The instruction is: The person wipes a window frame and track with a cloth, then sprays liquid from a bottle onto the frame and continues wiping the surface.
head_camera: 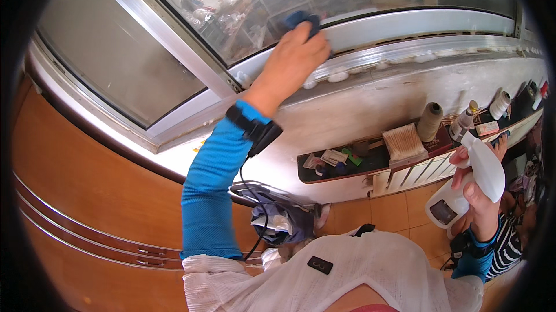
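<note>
My left hand [295, 55] grips a dark blue cloth [299, 18] against the lower part of a glass window pane [260, 12], just above its aluminium frame [404, 21]. Part of the cloth is hidden behind my fingers. Off to the right, my right hand [473, 194] is wrapped around a white plastic spray bottle [443, 203]. The bottle is tilted, its white spray head [484, 166] towards the shelf, and a dark label shows on its body. Blue sleeves cover both my forearms.
Below the window runs a narrow shelf [373, 168] with a box of cotton swabs [404, 144], thread cones [430, 121] and a glass bottle [462, 123]. A person in striped clothing [506, 247] is at right; a hand [501, 147] is near the shelf. A wooden cabinet [87, 190] stands left.
</note>
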Tool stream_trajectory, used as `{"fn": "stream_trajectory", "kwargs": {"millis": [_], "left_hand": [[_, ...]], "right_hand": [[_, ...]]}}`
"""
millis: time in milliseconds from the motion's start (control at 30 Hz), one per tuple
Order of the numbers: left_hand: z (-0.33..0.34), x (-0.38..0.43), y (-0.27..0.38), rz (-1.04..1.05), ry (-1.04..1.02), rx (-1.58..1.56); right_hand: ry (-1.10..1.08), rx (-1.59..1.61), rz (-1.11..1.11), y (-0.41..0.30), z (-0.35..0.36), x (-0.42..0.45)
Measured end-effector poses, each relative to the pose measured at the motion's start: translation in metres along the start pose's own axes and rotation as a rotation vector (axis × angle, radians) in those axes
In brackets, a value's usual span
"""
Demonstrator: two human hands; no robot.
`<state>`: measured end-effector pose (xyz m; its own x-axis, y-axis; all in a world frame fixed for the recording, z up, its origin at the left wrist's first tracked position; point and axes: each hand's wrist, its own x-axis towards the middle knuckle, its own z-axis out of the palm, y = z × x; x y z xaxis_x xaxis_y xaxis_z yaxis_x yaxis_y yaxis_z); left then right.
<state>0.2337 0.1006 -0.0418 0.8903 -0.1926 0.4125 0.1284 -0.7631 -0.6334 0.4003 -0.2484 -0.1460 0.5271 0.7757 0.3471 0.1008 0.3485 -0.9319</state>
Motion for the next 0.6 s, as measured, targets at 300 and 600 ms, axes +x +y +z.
{"fn": "stream_trajectory", "kwargs": {"millis": [300, 600], "left_hand": [[-0.021, -0.044, -0.027, -0.086, -0.035, 0.072], [-0.026, -0.054, -0.015, -0.107, 0.068, 0.127]], "right_hand": [[0.162, -0.029, -0.005, -0.009, -0.004, -0.016], [0.220, -0.065, -0.061, -0.015, 0.018, -0.016]]}}
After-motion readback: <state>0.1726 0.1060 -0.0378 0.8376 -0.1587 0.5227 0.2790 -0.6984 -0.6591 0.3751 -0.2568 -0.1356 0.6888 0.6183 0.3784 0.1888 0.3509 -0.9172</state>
